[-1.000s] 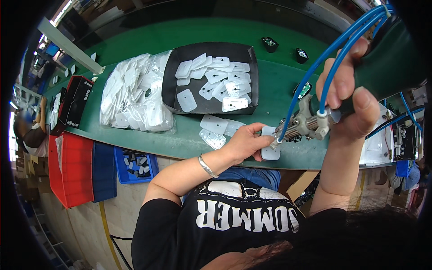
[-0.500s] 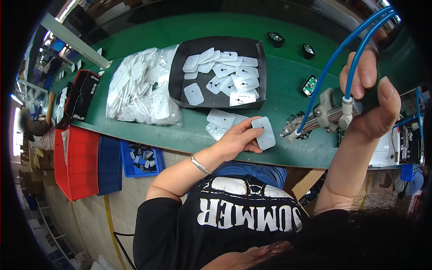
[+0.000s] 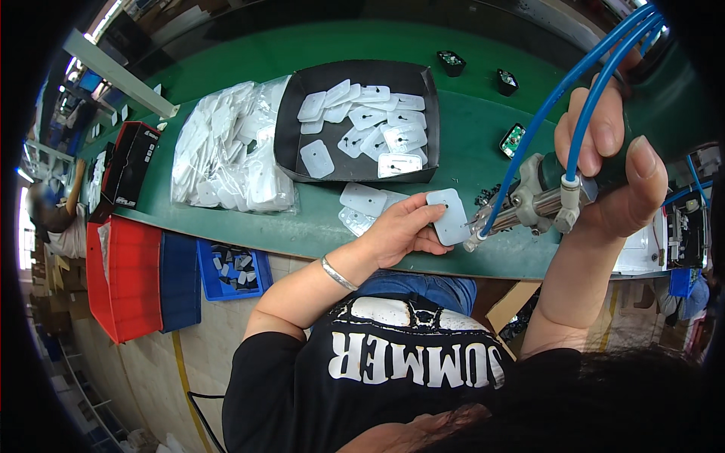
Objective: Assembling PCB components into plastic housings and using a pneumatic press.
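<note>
My left hand (image 3: 404, 234) is closed on the edge of a pale rounded plastic plate (image 3: 451, 219), with the thumb on top near a small dark hole. A power screwdriver (image 3: 532, 205) with a metal nose and two blue hoses is in my right hand (image 3: 613, 151), whose fingers curl round its dark body. The screwdriver's tip lies right by the plate's lower right edge; whether they touch I cannot tell. Next to my left hand, a few loose plates (image 3: 364, 200) lie on the bench. Small dark screws (image 3: 487, 198) are partly hidden behind the screwdriver.
A black open box (image 3: 291, 143) holds several pale plates with dark marks. Left of it lies a clear bag of plates (image 3: 226, 151). Dark housings with green circuit boards (image 3: 512, 140) stand farther back on the green bench (image 3: 317, 226). Red (image 3: 124, 279) and blue bins (image 3: 234, 291) sit below its edge.
The screwdriver's tip has come down and left to the plate. The plate has turned slightly and shifted right in my left hand. The whole view has drifted a little.
</note>
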Tool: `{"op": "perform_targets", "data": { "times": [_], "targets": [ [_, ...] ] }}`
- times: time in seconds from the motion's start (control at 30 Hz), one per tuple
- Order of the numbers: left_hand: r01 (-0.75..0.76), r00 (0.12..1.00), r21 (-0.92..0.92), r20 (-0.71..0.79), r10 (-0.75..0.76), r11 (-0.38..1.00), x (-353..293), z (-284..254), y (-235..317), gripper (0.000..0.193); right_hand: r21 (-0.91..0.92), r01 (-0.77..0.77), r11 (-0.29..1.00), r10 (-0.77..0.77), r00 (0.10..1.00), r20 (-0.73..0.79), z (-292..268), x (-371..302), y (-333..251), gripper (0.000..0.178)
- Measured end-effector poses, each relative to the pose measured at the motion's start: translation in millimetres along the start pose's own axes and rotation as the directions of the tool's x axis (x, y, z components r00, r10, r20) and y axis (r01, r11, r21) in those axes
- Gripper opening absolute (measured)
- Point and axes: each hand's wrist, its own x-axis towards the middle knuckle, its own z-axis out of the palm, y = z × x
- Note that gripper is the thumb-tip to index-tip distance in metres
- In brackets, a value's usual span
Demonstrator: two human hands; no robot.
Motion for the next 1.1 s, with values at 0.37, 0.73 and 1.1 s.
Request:
{"op": "perform_targets", "data": {
  "times": [0.37,0.73,1.1],
  "targets": [
    [-0.018,1.0,-0.028,0.018,0.019,0.999,1,2,2,0.033,0.028,-0.028,0.999,0.027,0.999,0.019,-1,1,-1,0.059],
    [-0.08,0.996,0.079,-0.043,0.084,0.994,-4,5,2,0.037,-0.042,-0.041,0.998,0.041,0.999,0.011,7,-2,7,0.055],
    [-0.098,0.989,0.192,-0.087,0.116,0.977,-1,-12,-12,0.037,0.01,-0.023,1.0,0.023,0.999,-0.049,2,-3,1,0.048]
  ]
}}
